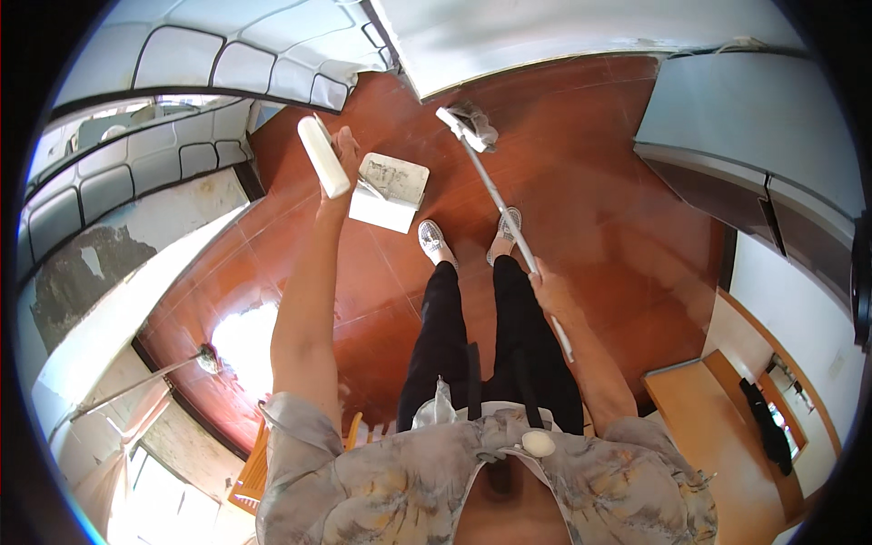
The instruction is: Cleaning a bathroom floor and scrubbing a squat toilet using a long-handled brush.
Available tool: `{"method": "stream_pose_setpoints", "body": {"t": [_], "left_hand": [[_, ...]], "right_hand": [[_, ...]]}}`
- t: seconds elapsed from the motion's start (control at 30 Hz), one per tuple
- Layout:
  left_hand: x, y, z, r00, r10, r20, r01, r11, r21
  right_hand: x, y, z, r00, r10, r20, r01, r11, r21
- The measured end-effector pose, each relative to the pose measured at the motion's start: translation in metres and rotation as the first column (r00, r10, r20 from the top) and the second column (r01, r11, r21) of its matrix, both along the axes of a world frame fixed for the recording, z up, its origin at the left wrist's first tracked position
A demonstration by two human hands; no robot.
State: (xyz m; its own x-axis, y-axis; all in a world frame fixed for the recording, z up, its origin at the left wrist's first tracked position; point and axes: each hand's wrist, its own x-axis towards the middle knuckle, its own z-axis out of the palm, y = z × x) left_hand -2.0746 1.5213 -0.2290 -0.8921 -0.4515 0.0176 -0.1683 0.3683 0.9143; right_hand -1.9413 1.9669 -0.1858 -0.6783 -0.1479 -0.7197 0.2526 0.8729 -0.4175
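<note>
1. A white roller (323,156) is gripped by the left hand (345,145), raised above the red floor (590,200).
2. A pole (504,218) is gripped by the right hand (548,289); its head (463,125) rests on the floor.
3. A white tray (391,191) lies near the shoes (431,238).

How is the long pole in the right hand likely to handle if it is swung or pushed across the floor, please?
The pole looks thin, straight and metallic, so probably stiff and fairly light. The right hand grips near its upper end, so the cloth-wrapped head likely feels tip-heavy. The glossy floor suggests easy sliding.
</note>
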Motion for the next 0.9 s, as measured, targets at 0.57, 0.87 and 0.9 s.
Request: {"method": "stream_pose_setpoints", "body": {"t": [0.57,0.87,0.9], "left_hand": [[-0.012,0.004,0.010,0.996,0.091,0.007,-0.089,0.948,0.305],[-0.003,-0.016,0.002,0.969,0.218,0.115,-0.247,0.884,0.397],[-0.001,-0.016,0.002,0.972,0.214,0.096,-0.234,0.913,0.336]], "right_hand": [[-0.045,-0.064,-0.030,0.972,0.227,-0.065,-0.231,0.972,-0.050],[0.013,-0.049,0.028,0.936,0.279,0.214,-0.229,0.945,-0.231],[0.005,-0.049,0.062,0.910,0.195,0.366,-0.126,0.971,-0.205]]}}
